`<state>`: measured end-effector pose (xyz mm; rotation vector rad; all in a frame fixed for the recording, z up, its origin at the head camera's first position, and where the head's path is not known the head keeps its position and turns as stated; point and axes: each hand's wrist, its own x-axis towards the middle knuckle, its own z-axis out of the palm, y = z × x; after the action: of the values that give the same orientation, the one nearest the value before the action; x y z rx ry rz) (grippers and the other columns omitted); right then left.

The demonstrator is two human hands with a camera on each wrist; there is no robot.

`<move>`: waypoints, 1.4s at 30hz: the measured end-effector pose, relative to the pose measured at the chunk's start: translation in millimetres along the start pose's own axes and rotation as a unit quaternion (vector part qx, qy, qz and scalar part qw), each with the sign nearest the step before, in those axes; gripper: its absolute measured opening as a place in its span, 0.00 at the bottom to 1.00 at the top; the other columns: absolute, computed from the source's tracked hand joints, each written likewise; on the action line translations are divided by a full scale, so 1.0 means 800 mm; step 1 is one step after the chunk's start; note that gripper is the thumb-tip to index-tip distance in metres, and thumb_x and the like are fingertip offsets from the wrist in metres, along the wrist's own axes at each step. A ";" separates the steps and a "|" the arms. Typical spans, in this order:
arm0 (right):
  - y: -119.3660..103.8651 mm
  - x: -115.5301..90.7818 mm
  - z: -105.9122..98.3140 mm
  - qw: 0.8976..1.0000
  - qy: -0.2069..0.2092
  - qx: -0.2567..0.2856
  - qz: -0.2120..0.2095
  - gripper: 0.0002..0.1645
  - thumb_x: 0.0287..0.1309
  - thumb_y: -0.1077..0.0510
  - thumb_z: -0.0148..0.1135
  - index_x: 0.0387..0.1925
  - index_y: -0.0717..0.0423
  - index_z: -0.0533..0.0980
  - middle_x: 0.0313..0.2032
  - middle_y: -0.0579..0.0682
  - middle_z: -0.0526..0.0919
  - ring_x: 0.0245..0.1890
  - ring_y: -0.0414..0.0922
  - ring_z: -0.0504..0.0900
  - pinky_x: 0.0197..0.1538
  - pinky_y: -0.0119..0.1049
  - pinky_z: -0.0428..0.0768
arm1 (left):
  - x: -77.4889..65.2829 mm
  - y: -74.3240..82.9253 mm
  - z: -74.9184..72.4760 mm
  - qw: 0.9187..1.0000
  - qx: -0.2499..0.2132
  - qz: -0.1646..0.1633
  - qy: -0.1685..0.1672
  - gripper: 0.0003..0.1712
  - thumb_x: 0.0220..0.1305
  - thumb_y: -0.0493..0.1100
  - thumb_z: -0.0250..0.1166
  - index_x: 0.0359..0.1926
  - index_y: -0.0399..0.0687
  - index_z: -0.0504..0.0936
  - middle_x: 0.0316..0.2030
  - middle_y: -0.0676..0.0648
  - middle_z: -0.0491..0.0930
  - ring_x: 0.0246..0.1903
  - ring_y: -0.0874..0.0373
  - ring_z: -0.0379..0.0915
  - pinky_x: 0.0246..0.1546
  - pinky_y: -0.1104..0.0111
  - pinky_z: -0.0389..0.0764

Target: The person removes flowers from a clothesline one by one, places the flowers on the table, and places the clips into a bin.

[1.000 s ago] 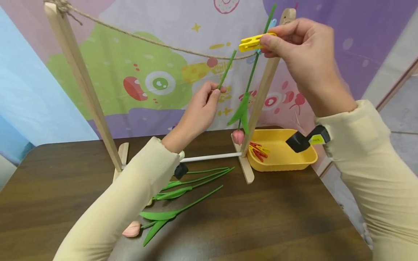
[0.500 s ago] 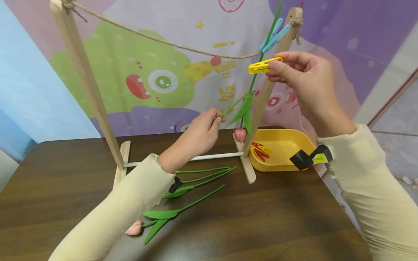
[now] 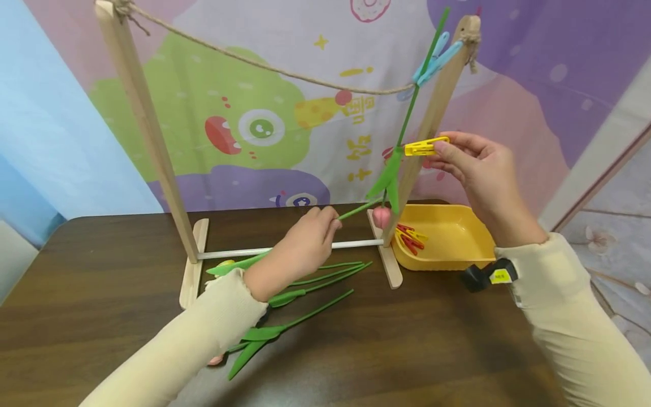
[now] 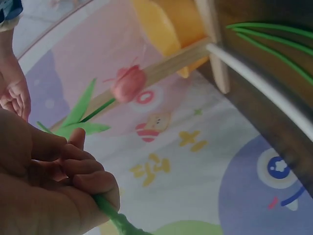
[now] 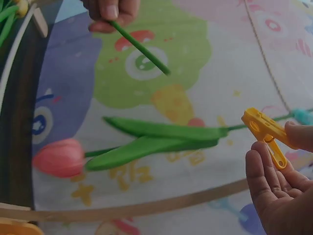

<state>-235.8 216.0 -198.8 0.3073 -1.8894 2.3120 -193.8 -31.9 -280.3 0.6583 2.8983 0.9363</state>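
My left hand grips the green stem of an artificial tulip, whose stem end points up to the right. Behind my forearm a leaf and a bit of yellow show, apparently part of the same flower. Pinched between thumb and fingers of my right hand is a yellow clothespin, apart from the rope. Upside down beside the right post hangs a pink tulip, its stem held at the rope by a light blue clothespin. More tulips lie on the table, partly hidden by my left arm.
Two wooden posts carry the rope, with a white rod joining their feet. A yellow basin with several red and yellow clothespins stands at the right post. Behind hangs a cartoon-printed cloth.
Both hands have come down: the left with its tulip from near rope height to just above the rod, the right with the yellow clothespin from the rope to beside the hanging tulip's leaves.
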 end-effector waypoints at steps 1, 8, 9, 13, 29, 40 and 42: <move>0.004 -0.001 -0.004 1.000 -0.001 0.000 0.002 0.14 0.48 0.63 0.69 0.38 0.65 0.80 0.32 0.52 0.85 0.29 0.44 0.86 0.36 0.29 0.82 | -0.003 -0.002 0.004 1.000 0.008 0.001 0.001 0.13 0.74 0.42 0.43 0.44 0.39 0.72 0.34 0.43 0.72 0.36 0.51 0.69 0.40 0.60 0.73; 0.029 -0.011 -0.031 1.000 -0.003 0.007 0.016 0.09 0.52 0.63 0.66 0.37 0.62 0.80 0.34 0.50 0.84 0.30 0.43 0.85 0.39 0.31 0.82 | -0.025 -0.022 0.035 0.995 0.080 0.043 0.037 0.08 0.71 0.39 0.48 0.36 0.40 0.71 0.26 0.45 0.68 0.25 0.52 0.65 0.27 0.64 0.69; 0.032 -0.012 -0.034 1.000 -0.001 0.010 0.022 0.09 0.52 0.63 0.66 0.37 0.62 0.80 0.33 0.50 0.85 0.29 0.43 0.85 0.39 0.31 0.82 | -0.027 -0.025 0.040 0.993 0.094 0.054 0.050 0.08 0.70 0.38 0.50 0.33 0.40 0.71 0.24 0.45 0.68 0.23 0.52 0.64 0.24 0.64 0.68; 0.047 -0.015 -0.047 0.999 0.013 0.012 0.044 0.08 0.52 0.62 0.66 0.35 0.60 0.81 0.31 0.48 0.85 0.28 0.42 0.86 0.39 0.30 0.82 | -0.039 -0.035 0.058 0.984 0.138 0.075 0.088 0.08 0.66 0.36 0.55 0.29 0.41 0.70 0.21 0.46 0.68 0.20 0.52 0.64 0.19 0.65 0.65; 0.101 -0.015 -0.096 0.994 0.056 0.010 0.090 0.04 0.53 0.61 0.66 0.32 0.57 0.82 0.29 0.45 0.86 0.28 0.40 0.86 0.36 0.29 0.82 | -0.072 -0.060 0.103 0.987 0.155 0.020 0.043 0.08 0.64 0.38 0.58 0.28 0.42 0.71 0.24 0.43 0.70 0.23 0.50 0.67 0.20 0.63 0.65; 0.136 -0.014 -0.118 0.991 0.061 -0.003 0.123 0.02 0.55 0.61 0.65 0.31 0.55 0.81 0.29 0.43 0.85 0.28 0.38 0.86 0.36 0.28 0.81 | -0.077 -0.074 0.118 0.986 0.165 -0.024 -0.019 0.05 0.66 0.39 0.56 0.35 0.41 0.73 0.29 0.41 0.72 0.29 0.47 0.70 0.27 0.57 0.71; 0.141 -0.015 -0.121 0.990 0.058 -0.005 0.127 0.02 0.55 0.61 0.64 0.30 0.54 0.82 0.29 0.42 0.85 0.28 0.37 0.85 0.36 0.27 0.81 | -0.076 -0.077 0.120 0.986 0.161 -0.030 -0.025 0.05 0.67 0.39 0.55 0.36 0.41 0.73 0.30 0.41 0.72 0.30 0.46 0.71 0.28 0.57 0.71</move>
<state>-257.7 288.6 -327.2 -0.0746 -1.9828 2.4138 -147.3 -47.9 -400.0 0.5920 3.0321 0.4398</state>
